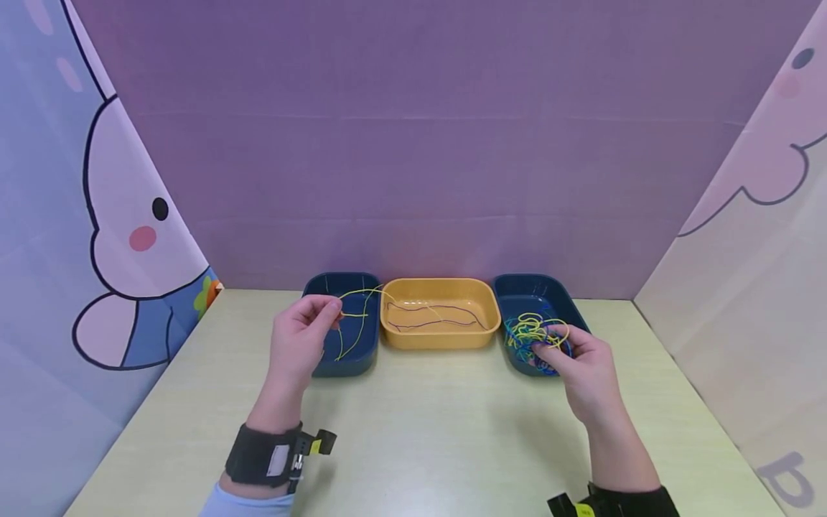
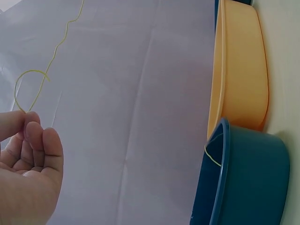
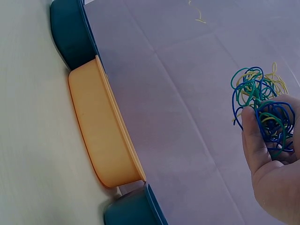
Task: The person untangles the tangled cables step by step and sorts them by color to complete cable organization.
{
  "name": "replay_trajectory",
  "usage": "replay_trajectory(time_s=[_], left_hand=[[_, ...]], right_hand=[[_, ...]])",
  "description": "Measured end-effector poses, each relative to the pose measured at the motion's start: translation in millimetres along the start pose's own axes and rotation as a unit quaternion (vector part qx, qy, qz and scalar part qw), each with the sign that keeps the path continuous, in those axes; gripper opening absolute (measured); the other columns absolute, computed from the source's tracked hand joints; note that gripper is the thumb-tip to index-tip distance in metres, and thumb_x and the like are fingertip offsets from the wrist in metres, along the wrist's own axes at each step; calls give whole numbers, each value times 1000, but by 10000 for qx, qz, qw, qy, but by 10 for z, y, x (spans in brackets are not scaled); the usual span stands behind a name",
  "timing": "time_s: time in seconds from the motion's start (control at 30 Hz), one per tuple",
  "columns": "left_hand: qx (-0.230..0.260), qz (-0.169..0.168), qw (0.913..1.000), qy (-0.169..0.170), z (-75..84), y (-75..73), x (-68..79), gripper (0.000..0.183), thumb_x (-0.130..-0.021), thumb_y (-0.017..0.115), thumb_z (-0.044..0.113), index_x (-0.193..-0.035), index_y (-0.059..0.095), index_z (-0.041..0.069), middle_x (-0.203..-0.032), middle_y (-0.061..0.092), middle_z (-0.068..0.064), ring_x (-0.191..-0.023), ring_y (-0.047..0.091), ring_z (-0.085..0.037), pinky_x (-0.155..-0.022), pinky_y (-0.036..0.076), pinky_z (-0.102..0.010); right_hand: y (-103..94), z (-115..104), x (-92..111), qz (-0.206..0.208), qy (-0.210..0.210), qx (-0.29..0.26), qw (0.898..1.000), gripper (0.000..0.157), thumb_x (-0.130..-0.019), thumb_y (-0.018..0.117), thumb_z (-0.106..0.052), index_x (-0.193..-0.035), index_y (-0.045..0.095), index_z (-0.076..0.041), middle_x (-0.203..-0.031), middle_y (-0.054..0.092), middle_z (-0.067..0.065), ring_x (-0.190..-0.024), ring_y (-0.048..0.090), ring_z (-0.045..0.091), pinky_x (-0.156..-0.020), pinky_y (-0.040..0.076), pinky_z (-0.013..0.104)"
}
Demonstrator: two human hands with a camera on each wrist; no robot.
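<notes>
My left hand (image 1: 300, 341) pinches a thin yellow string (image 1: 362, 291) between thumb and forefinger above the left blue tray (image 1: 342, 368). In the left wrist view, part of this string (image 2: 57, 48) curls into a loop and the rest runs upward. My right hand (image 1: 586, 373) holds a tangled bundle of blue, green and yellow strings (image 3: 267, 108) over the right blue tray (image 1: 526, 283). Its thumb and fingers grip the bundle, and the palm side is partly hidden by the loops.
Between the two blue trays stands a yellow tray (image 1: 441, 342) with thin dark purple string (image 1: 452, 309) lying in it. A yellow string (image 2: 212, 157) shows inside the left blue tray. Behind the pale table (image 1: 439, 431) rises a purple backdrop (image 1: 413, 143), with printed cloth on both sides.
</notes>
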State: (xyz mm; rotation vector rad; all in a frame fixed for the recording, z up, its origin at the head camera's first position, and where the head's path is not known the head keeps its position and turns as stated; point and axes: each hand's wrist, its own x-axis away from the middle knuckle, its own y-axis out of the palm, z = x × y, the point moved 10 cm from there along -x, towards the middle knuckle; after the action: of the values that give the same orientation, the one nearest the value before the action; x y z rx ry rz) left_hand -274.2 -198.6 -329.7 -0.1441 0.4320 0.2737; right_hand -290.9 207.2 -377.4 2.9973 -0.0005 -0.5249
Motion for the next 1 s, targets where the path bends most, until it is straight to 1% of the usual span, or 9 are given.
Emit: replay_trajectory(time_s=[0.1,0.23,0.33,0.43,0.5,0.57,0.67,0.8,1.0], left_hand=[[-169,139,9997,-62,-67,-50,-22,16,-94,62,11,-98,67,-3,-83,64,-17,-75,58,-35,-61,51,-19],[-339,335,9986,-241,-295,-151,-88,20,-94,64,21,-100,69,2,-86,65,-14,-76,59,-29,-63,50,-19],[-490,433,9975,-286,-409,-222,-123,25,-93,65,29,-101,70,6,-87,66,-10,-76,59,-25,-65,51,-21],[-763,524,9953,-297,-503,-283,-149,27,-92,65,32,-102,70,8,-88,66,-8,-76,58,-21,-64,51,-21],[-1123,570,9916,-295,-563,-315,-165,26,-92,65,33,-100,70,8,-87,66,-7,-75,57,-19,-62,50,-22],[-1530,603,9858,-328,-632,-342,-181,25,-92,65,32,-99,70,9,-86,66,-6,-75,55,-18,-62,48,-23],[-2026,607,9766,-393,-727,-367,-198,22,-93,64,30,-97,70,9,-83,64,-6,-75,54,-18,-62,48,-29],[-2311,569,9698,-529,-811,-380,-200,20,-94,63,26,-97,69,7,-85,65,-8,-76,55,-21,-66,50,-36],[-2651,456,9609,-655,-924,-377,-210,20,-94,63,25,-97,68,6,-85,65,-9,-76,56,-22,-67,50,-37]], right_hand=[[3,-5,3,-2,-2,-31,10000,13,-82,67,10,-91,66,1,-94,63,8,-88,60,19,-71,56,24],[3,-5,3,-8,-17,-48,10000,14,-82,67,11,-91,66,0,-94,63,8,-88,60,19,-71,56,24],[3,-1,0,-25,-27,-47,10000,13,-82,67,10,-91,66,0,-94,63,8,-89,60,20,-71,56,24],[3,5,-1,-29,-22,-43,10000,12,-83,67,10,-92,65,2,-95,63,8,-89,60,20,-72,56,25],[3,10,0,-22,-16,-31,10000,13,-82,68,10,-92,65,2,-95,64,8,-90,60,20,-72,56,25],[-4,16,1,25,17,-7,10000,13,-82,68,10,-92,66,2,-95,64,8,-90,60,21,-72,56,25],[-8,23,3,70,59,24,10000,14,-82,68,10,-92,67,1,-95,64,9,-91,59,21,-73,56,25],[-10,32,4,76,82,56,9999,14,-82,69,9,-92,67,0,-95,64,9,-91,59,21,-73,56,25],[-17,43,0,138,86,90,9998,14,-81,69,10,-92,67,1,-95,64,9,-92,59,22,-73,56,25]])
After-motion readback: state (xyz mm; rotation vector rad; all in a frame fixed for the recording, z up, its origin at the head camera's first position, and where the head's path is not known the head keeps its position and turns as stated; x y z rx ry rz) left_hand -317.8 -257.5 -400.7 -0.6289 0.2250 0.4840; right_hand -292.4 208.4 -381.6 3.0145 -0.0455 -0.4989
